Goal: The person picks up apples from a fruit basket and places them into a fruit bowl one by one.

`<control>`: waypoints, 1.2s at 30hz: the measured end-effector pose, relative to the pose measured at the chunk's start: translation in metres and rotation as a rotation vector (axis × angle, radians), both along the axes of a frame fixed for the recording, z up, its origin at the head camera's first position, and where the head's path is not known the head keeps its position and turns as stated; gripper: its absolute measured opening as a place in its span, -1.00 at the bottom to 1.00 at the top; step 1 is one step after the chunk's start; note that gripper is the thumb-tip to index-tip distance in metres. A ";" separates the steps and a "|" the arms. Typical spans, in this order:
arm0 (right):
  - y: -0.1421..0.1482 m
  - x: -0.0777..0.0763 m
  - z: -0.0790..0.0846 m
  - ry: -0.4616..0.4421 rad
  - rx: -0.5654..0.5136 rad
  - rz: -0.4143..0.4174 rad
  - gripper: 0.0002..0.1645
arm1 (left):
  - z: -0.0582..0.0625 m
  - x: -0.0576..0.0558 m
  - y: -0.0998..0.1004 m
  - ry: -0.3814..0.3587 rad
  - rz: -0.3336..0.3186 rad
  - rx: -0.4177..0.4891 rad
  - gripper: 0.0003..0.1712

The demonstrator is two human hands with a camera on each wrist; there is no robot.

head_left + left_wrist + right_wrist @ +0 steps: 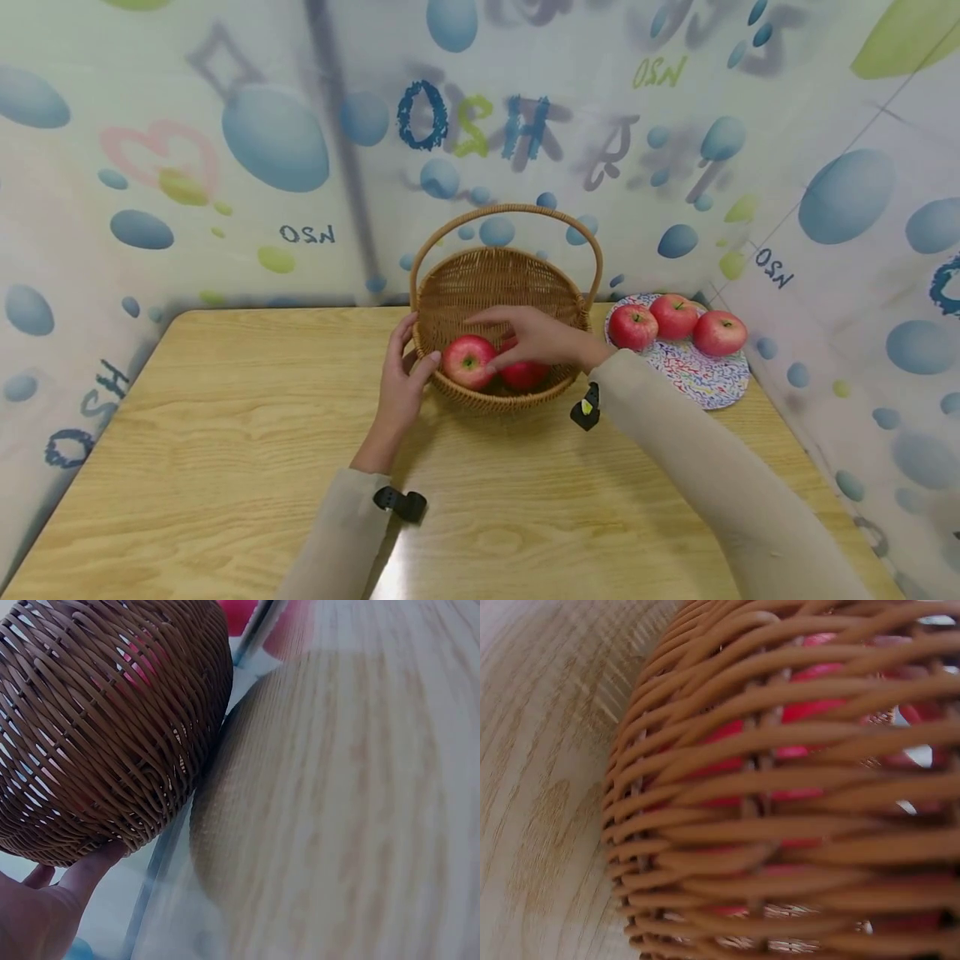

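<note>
The left hand grasps the left rim of the wicker basket, thumb toward the near side and fingers round the outside. The right hand reaches inside, its forefinger extended and parted from the thumb, which is at the edge of the front apple; the visible fingers are loose, wrapped round nothing. Its lower fingers are hidden, so I can't tell whether they touch the second apple — partly covered by that hand.

The basket stands on the bench, near the wall, its handle upright. To its right, three more apples sit on a speckled plate. Weave blocks much of the fruit in the right wrist view. Large wall lettering reads like "OSH" — smaller words like "OSN".
</note>
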State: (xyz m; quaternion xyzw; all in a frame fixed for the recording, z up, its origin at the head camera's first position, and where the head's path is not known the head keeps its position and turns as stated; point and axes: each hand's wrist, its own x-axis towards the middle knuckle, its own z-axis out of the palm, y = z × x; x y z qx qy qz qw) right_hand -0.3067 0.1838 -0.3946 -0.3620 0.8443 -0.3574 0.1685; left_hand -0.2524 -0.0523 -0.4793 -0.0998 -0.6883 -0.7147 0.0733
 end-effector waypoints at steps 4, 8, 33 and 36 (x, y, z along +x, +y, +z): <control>-0.004 -0.001 -0.002 0.008 0.018 0.024 -0.18 | 0.001 0.001 0.000 -0.004 -0.002 0.001 -0.28; -0.006 -0.004 -0.007 0.046 0.033 0.044 -0.28 | 0.001 0.001 0.001 -0.004 -0.004 0.003 -0.28; -0.015 -0.012 -0.014 0.016 0.131 0.027 -0.25 | 0.002 0.000 0.000 0.001 0.011 0.000 -0.27; -0.015 -0.011 -0.016 0.019 0.111 0.028 -0.24 | 0.001 0.000 0.000 -0.004 0.011 0.001 -0.27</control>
